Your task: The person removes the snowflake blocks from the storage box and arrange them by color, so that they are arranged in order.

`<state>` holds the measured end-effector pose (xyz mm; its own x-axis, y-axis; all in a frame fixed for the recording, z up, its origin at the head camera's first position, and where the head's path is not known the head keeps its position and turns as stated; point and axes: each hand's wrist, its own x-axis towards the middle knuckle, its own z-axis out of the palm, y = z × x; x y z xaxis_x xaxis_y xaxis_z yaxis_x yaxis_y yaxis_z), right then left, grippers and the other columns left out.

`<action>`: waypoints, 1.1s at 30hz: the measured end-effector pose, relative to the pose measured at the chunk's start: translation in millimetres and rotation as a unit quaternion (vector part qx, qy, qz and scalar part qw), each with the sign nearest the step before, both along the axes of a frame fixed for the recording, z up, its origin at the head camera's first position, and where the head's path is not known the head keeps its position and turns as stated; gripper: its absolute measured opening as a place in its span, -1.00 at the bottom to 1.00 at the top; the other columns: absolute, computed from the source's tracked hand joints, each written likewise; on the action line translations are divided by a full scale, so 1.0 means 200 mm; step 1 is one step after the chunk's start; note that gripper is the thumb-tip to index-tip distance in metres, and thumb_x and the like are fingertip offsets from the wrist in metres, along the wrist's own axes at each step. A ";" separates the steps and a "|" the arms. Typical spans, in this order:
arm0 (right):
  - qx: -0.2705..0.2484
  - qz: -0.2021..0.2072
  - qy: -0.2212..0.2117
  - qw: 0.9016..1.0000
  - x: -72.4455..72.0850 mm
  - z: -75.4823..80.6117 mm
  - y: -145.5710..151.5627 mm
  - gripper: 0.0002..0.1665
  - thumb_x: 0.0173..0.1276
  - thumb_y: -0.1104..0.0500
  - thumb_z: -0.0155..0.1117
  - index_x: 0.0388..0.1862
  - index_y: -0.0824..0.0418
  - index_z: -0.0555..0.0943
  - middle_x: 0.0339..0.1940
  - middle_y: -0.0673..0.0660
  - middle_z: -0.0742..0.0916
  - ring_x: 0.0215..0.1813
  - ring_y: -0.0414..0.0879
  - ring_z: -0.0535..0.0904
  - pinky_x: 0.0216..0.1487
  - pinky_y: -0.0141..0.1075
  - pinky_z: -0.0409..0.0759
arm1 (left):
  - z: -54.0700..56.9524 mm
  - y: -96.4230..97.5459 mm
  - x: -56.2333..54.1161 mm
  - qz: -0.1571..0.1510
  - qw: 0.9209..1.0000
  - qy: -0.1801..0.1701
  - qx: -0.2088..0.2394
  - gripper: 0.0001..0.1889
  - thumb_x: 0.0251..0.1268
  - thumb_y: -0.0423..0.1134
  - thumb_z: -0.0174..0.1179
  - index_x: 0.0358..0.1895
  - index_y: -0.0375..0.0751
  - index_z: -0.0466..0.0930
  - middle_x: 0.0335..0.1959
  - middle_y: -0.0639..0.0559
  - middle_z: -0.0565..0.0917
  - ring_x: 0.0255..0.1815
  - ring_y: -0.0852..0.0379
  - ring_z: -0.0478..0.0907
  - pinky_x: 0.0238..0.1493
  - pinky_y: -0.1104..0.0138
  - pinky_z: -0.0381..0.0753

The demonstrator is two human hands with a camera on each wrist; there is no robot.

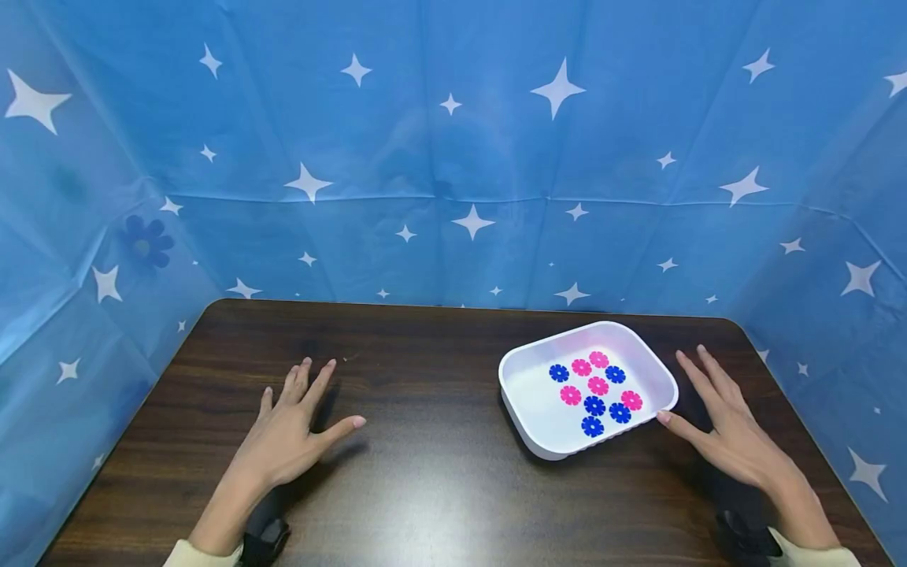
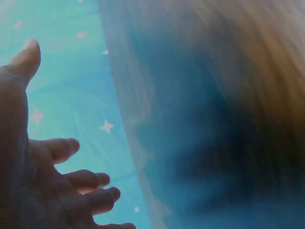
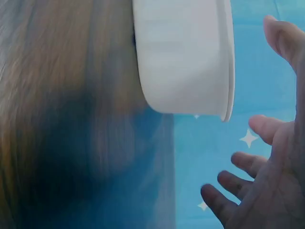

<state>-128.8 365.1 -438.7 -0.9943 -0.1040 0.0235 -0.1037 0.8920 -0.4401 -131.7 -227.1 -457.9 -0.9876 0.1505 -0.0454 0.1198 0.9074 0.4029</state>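
Note:
A white plastic tray (image 1: 527, 409) stands tilted at an angle on the right half of the table. Inside it lie several pink flower-shaped pieces (image 1: 597, 386) and several blue flower-shaped pieces (image 1: 592, 427). My right hand (image 1: 737, 437) hovers just right of the tray with fingers spread; in the head view its thumb tip overlaps the rim, but the right wrist view shows the hand (image 3: 267, 176) apart from the tray wall (image 3: 186, 57). Over the left part of the table my left hand (image 1: 286, 441) is held with straight, spread fingers, holding nothing.
The dark wooden table (image 1: 425, 378) has rounded far corners. A blue cloth with white stars (image 1: 425, 157) hangs behind it and along both sides. Each wrist wears a black strap, the left one (image 1: 265, 539) below the hand.

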 end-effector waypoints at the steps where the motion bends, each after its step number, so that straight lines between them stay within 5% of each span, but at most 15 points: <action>1: -0.013 0.000 -0.010 1.000 -0.01 0.00 0.00 0.16 0.41 -0.29 0.26 0.73 -0.13 -0.20 0.74 0.25 -0.20 0.64 0.55 -0.29 0.17 0.74 -0.03 | 0.00 0.02 -0.01 -0.002 1.000 0.001 0.009 0.06 0.31 0.53 0.02 0.70 0.17 -0.25 0.69 -0.35 -0.11 0.66 -0.46 -0.09 0.46 -0.48 -0.20; 8: -0.086 -0.006 -0.046 0.995 -0.04 -0.01 -0.01 -0.01 0.57 -0.19 0.12 0.73 0.01 -0.14 0.65 0.47 0.10 0.55 0.61 0.07 0.26 0.65 0.11 | 0.03 0.12 -0.03 -0.007 0.999 0.024 0.046 0.04 0.32 0.55 -0.04 0.70 0.11 -0.18 0.64 -0.31 0.13 0.49 -0.49 0.29 0.49 -0.37 0.10; 13: -0.143 -0.022 -0.051 0.988 -0.06 -0.03 -0.02 -0.18 0.66 -0.17 -0.06 0.70 0.12 0.01 0.59 0.49 0.26 0.45 0.52 0.34 0.31 0.51 0.29 | 0.04 0.19 -0.04 -0.002 0.995 0.069 0.073 -0.03 0.37 0.47 0.03 0.68 0.09 -0.06 0.43 -0.32 0.49 0.16 -0.41 0.63 0.17 -0.28 0.55; 16: -0.162 -0.037 -0.036 0.985 -0.07 -0.05 -0.02 -0.28 0.68 -0.16 -0.10 0.63 0.19 0.20 0.51 0.44 0.43 0.22 0.21 0.63 0.29 0.01 0.61 | 0.06 0.24 -0.05 -0.001 0.991 0.088 0.100 -0.07 0.38 0.41 0.09 0.67 0.11 0.00 -0.03 -0.28 0.73 -0.48 -0.13 0.64 -0.16 -0.05 0.65; 18: -0.174 -0.047 -0.020 0.983 -0.08 -0.06 -0.02 -0.35 0.68 -0.09 -0.06 0.55 0.24 0.32 0.38 0.42 0.55 0.05 -0.07 0.69 0.10 -0.34 0.67 | 0.07 0.27 -0.06 -0.005 0.987 0.103 0.119 -0.10 0.38 0.38 0.12 0.66 0.10 0.06 -0.13 -0.19 0.76 -0.55 -0.01 0.60 -0.21 0.05 0.63; 20: -0.189 -0.058 -0.010 0.980 -0.08 -0.07 -0.02 -0.43 0.67 -0.01 0.00 0.49 0.27 0.40 0.25 0.38 0.63 -0.08 -0.28 0.67 -0.07 -0.56 0.61 | 0.08 0.31 -0.07 -0.011 0.983 0.113 0.143 -0.13 0.38 0.36 0.15 0.64 0.10 0.11 -0.14 -0.12 0.78 -0.48 0.03 0.66 -0.20 0.06 0.64; 23: -0.218 -0.067 -0.003 0.974 -0.09 -0.08 -0.01 -0.50 0.63 0.10 0.08 0.42 0.31 0.46 0.09 0.30 0.67 -0.19 -0.36 0.65 -0.13 -0.55 0.66 | 0.09 0.37 -0.09 -0.027 0.975 0.127 0.178 -0.18 0.39 0.31 0.19 0.60 0.09 0.21 0.09 -0.09 0.76 -0.03 0.00 0.75 -0.03 -0.03 0.69; 33: -0.257 -0.087 -0.026 0.962 -0.10 -0.07 0.00 -0.47 0.60 0.11 0.15 0.42 0.36 0.46 -0.09 -0.04 0.71 -0.22 -0.25 0.66 -0.16 -0.44 0.71 | 0.12 0.59 -0.17 -0.073 0.965 0.088 0.235 -0.26 0.38 0.28 0.23 0.54 0.12 0.31 -0.02 -0.03 0.72 -0.04 0.09 0.69 -0.01 0.03 0.69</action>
